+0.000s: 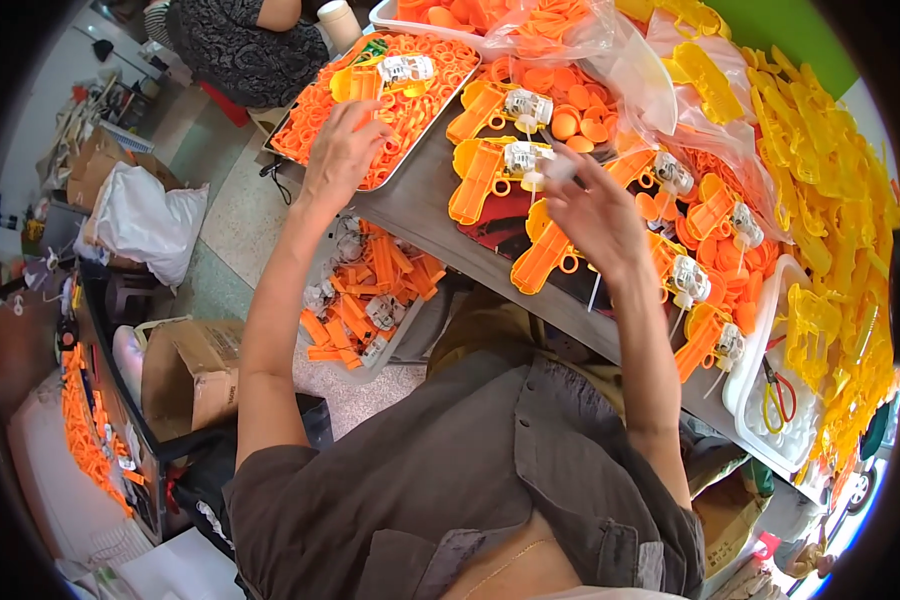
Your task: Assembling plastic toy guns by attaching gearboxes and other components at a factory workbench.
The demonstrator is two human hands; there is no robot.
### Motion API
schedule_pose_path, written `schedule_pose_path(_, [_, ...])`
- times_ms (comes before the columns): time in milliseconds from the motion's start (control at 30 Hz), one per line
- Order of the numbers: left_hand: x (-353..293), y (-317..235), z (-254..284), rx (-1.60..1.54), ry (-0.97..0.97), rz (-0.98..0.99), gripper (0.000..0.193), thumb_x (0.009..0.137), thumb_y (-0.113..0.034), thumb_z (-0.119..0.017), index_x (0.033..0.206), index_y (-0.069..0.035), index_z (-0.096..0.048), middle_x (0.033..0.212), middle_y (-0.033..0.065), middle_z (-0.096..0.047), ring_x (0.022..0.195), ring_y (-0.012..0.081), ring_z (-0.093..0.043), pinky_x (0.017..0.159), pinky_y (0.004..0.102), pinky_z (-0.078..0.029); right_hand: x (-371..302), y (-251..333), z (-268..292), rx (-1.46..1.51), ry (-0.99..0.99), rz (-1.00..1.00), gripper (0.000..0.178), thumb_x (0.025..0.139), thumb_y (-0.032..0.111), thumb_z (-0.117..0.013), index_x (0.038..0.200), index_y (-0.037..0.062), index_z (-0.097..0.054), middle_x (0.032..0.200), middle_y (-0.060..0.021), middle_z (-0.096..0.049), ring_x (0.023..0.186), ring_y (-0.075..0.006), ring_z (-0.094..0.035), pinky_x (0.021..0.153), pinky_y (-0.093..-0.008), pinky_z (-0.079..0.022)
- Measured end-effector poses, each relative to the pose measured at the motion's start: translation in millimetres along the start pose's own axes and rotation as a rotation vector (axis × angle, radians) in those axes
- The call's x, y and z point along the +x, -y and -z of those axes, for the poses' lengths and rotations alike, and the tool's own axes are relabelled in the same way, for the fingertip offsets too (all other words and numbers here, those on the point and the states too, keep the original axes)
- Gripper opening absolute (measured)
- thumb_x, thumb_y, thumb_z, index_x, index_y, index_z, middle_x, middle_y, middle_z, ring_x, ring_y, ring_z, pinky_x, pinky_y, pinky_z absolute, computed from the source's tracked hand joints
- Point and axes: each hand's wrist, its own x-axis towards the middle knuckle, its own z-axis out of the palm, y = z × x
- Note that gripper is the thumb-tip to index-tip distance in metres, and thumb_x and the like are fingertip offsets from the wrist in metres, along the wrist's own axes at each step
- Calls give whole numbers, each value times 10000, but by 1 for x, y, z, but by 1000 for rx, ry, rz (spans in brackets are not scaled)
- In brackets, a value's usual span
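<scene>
At the upper left of the table, my left hand (345, 155) reaches over a metal tray (432, 122) heaped with small orange rings (315, 112). Its fingers are bent together beside the orange handle of a yellow-and-orange toy gun (358, 82) lying on the rings; what is between them is hidden. My right hand (598, 212) is over the table, its fingertips smeared by motion. Closest to it are a toy gun with a white mechanism (480, 185) and another orange-handled toy gun (542, 262). Whether it holds anything is unclear.
More toy guns (708, 338) lie along the table beside orange discs (580, 105). Yellow plastic parts (820, 190) pile up at right. Scissors (776, 395) rest in a white tray (735, 385). Below stands a bin of orange pieces (370, 290). Another person (235, 50) sits at upper left.
</scene>
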Motion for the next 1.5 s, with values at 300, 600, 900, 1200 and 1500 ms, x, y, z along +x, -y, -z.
schedule_pose_path(300, [29, 1, -11, -192, -204, 125, 172, 838, -201, -718, 1002, -152, -729, 871, -16, -695, 971, 166, -555, 950, 349, -340, 119, -41, -20, -174, 103, 10, 431, 974, 154, -583, 1360, 19, -447, 1312, -150, -547, 1095, -222, -590, 937, -296, -513])
schedule_pose_path(600, [43, 4, -21, -372, -243, 143, 150, 823, -179, -741, 964, -129, -747, 867, -31, -706, 896, 153, -559, 925, 351, -353, 148, -49, -31, -165, 150, -51, 484, 969, 84, -566, 1421, 46, -396, 1349, -137, -507, 1168, -228, -569, 1004, -317, -502])
schedule_pose_path(900, [44, 1, -23, -222, -258, 152, 133, 772, -167, -785, 895, -136, -747, 819, -63, -686, 871, 132, -550, 930, 357, -323, 160, -51, -29, -189, 129, -2, 481, 955, 49, -576, 1405, 26, -407, 1308, -138, -537, 1157, -224, -576, 1043, -324, -484])
schedule_pose_path(1200, [44, -4, -25, -241, -285, 174, 116, 772, -162, -783, 872, -126, -736, 833, -58, -691, 847, 131, -558, 927, 358, -322, 158, -53, -31, -234, 118, 23, 469, 954, 42, -575, 1395, 24, -418, 1310, -134, -536, 1176, -221, -566, 1055, -335, -477])
schedule_pose_path(1500, [42, -9, -27, -289, -251, 203, 180, 773, -197, -771, 938, -147, -720, 880, -53, -698, 900, 163, -549, 953, 378, -311, 150, -59, -42, -617, 67, 212, 401, 949, 22, -571, 1343, 6, -499, 1246, -136, -597, 1123, -231, -611, 1006, -344, -504])
